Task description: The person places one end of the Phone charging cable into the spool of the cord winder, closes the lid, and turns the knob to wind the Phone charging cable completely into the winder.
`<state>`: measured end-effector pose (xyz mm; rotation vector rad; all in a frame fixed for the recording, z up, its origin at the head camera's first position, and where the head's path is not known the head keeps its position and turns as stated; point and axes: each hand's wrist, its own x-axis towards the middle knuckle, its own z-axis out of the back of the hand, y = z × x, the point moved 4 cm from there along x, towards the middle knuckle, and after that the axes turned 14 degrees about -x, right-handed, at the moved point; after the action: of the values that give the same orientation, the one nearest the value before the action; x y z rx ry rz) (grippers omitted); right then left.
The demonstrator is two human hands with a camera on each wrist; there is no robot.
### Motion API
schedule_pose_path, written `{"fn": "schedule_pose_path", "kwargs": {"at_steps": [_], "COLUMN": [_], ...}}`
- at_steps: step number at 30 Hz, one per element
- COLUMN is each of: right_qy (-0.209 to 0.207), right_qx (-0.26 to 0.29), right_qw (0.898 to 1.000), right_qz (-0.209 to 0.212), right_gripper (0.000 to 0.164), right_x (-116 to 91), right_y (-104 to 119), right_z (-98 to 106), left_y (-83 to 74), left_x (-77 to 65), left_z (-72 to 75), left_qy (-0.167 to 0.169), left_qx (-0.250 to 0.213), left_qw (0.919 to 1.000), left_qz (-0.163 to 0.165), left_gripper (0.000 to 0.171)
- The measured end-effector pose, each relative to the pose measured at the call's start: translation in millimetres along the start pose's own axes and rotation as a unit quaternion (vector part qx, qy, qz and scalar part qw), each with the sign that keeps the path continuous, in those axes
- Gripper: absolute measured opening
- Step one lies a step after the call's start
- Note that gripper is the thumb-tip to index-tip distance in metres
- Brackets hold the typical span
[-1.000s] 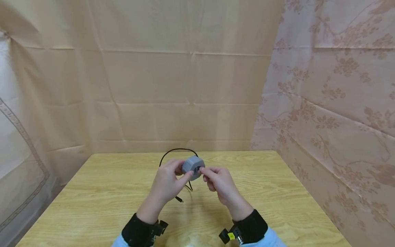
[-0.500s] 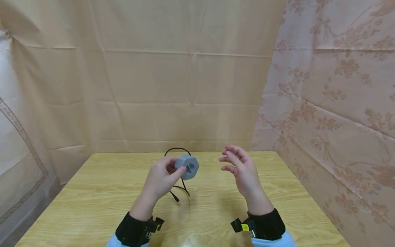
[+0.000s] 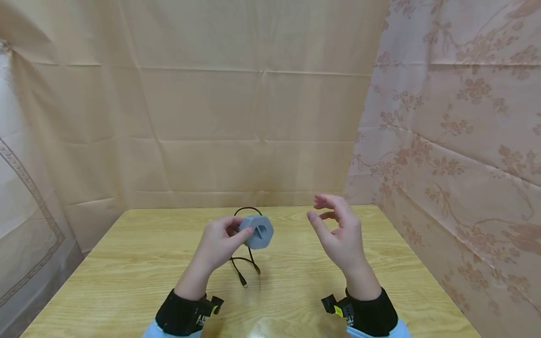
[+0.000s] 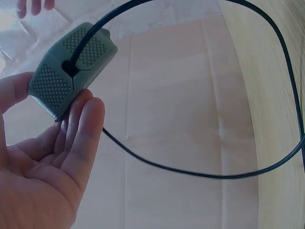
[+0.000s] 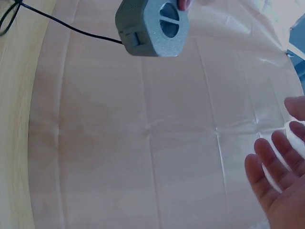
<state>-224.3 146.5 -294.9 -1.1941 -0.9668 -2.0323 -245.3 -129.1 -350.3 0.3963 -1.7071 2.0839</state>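
Note:
My left hand (image 3: 216,245) grips a grey hexagonal cable winder (image 3: 263,238) between thumb and fingers, above the table. Its front face has a round recess crossed by a bar, plain in the right wrist view. Black cable (image 4: 214,176) comes out of a notch in the winder's textured side and loops round. Below the winder dangles the cable's end with a black plug (image 3: 243,280). My right hand (image 3: 344,234) is raised to the right, apart from the winder, its fingers loosely bent and holding nothing.
Under both hands is a light wood-grain table (image 3: 127,277). A beige cloth (image 3: 236,117) hangs behind its far edge, and a floral cloth (image 3: 456,141) stands along the right. A pale curtain (image 3: 25,211) hangs at the left.
My right hand has let go of the recessed bar and drawn away to the right. My left hand has shifted slightly left with the winder, and the cable's dangling end sways with it.

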Motion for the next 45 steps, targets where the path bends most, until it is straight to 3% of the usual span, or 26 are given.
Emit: {"fn": "schedule_pose_path", "kwargs": {"at_steps": [3, 7, 16, 21, 28, 34, 45], "right_qy": [-0.019, -0.022, 0.051, 0.115, 0.179, 0.210, 0.164], "right_qx": [-0.049, -0.098, -0.154, -0.157, -0.158, -0.159, -0.186], "right_qw": [0.995, 0.979, 0.954, 0.942, 0.924, 0.931, 0.945], "right_qz": [0.083, 0.176, 0.254, 0.273, 0.299, 0.251, 0.215], "right_gripper": [0.031, 0.033, 0.024, 0.015, 0.027, 0.019, 0.019], "right_x": [2.2, 2.8, -5.9, -14.9, -28.6, -34.4, -35.2], "right_y": [6.2, 12.8, 17.3, 19.4, 21.5, 17.4, 16.1], "right_z": [-0.7, -5.4, -25.6, -43.2, -65.3, -70.5, -68.9], "left_y": [1.7, 3.1, 6.2, 7.6, 7.7, 9.1, 10.3], "left_x": [0.3, 0.5, 2.4, 2.2, -0.3, -2.4, -2.2], "left_z": [-1.1, -3.6, -10.4, -13.5, -19.2, -21.9, -23.2], "left_qy": [0.013, 0.035, 0.074, 0.096, 0.137, 0.155, 0.160], "left_qx": [-0.035, -0.077, -0.104, -0.107, -0.096, -0.088, -0.106], "left_qw": [0.9991, 0.9952, 0.9890, 0.9858, 0.9807, 0.9777, 0.9755], "left_qz": [0.020, 0.048, 0.075, 0.087, 0.101, 0.111, 0.108], "left_gripper": [0.023, 0.025, 0.025, 0.025, 0.025, 0.024, 0.031]}}
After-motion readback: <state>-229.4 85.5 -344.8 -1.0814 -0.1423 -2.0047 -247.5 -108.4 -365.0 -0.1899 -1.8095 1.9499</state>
